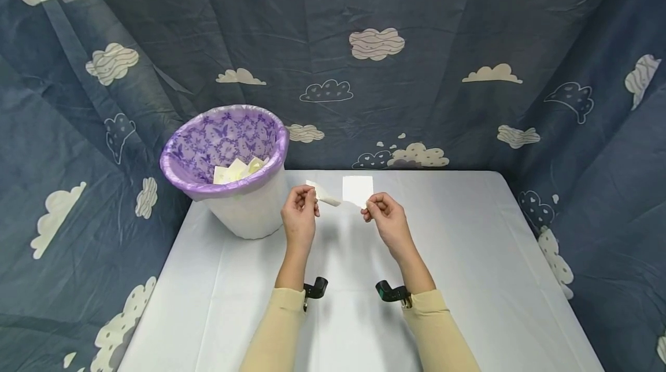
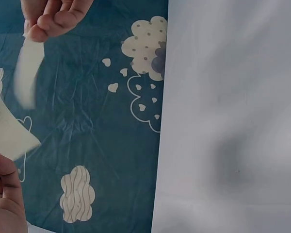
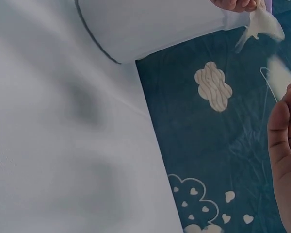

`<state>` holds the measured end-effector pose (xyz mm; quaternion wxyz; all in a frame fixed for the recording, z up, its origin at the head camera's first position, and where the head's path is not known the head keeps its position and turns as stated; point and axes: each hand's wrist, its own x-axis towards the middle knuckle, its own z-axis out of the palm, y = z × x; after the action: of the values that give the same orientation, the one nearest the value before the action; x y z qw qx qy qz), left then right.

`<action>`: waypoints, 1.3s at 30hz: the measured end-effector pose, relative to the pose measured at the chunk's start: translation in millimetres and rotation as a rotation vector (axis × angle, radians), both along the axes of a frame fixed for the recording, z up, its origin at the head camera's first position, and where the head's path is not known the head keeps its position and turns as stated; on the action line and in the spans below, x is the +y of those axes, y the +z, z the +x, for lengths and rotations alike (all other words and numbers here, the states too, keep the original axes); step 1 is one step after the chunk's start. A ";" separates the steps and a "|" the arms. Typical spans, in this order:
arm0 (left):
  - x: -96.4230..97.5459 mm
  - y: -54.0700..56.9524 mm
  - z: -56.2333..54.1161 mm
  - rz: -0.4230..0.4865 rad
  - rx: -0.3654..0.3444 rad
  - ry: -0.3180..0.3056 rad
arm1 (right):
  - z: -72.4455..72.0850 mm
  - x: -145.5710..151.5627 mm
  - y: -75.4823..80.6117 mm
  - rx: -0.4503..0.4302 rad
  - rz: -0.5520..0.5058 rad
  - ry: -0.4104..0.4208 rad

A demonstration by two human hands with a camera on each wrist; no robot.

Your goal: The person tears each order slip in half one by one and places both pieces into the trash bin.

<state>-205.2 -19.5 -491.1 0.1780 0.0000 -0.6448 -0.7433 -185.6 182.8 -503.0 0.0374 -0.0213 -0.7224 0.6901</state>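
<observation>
My left hand pinches a piece of pale paper, which sticks out to the right of its fingertips. In the left wrist view this paper looks cream and broad, with a pointed corner. Between thumb and fingers, my right hand holds another piece of pale paper, squarish, upright above the table. It appears as a narrow, slightly blurred strip in the left wrist view. The two pieces are apart, with a small gap between them. Both hands are raised over the white table.
Left of my hands stands a white bin with a purple butterfly-patterned liner over its rim. Several pale paper pieces lie inside it. A white cloth covers the table. Dark blue cloud-print curtains hang behind and at both sides.
</observation>
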 end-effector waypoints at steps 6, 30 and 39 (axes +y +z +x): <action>-3.3 0.8 -0.5 -0.004 0.000 -0.007 | -0.9 3.9 -0.5 -0.009 -0.014 -0.045; -29.4 78.4 9.9 -0.149 0.311 0.088 | -32.8 -35.0 54.3 0.187 -0.061 0.002; -65.8 106.1 3.1 -0.149 0.307 0.261 | -55.1 -79.3 94.0 0.289 -0.137 0.125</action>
<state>-202.1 -85.3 -385.0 0.3684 -0.0427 -0.6577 -0.6556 -240.8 103.5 -409.0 0.0963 0.1208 -0.6607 0.7346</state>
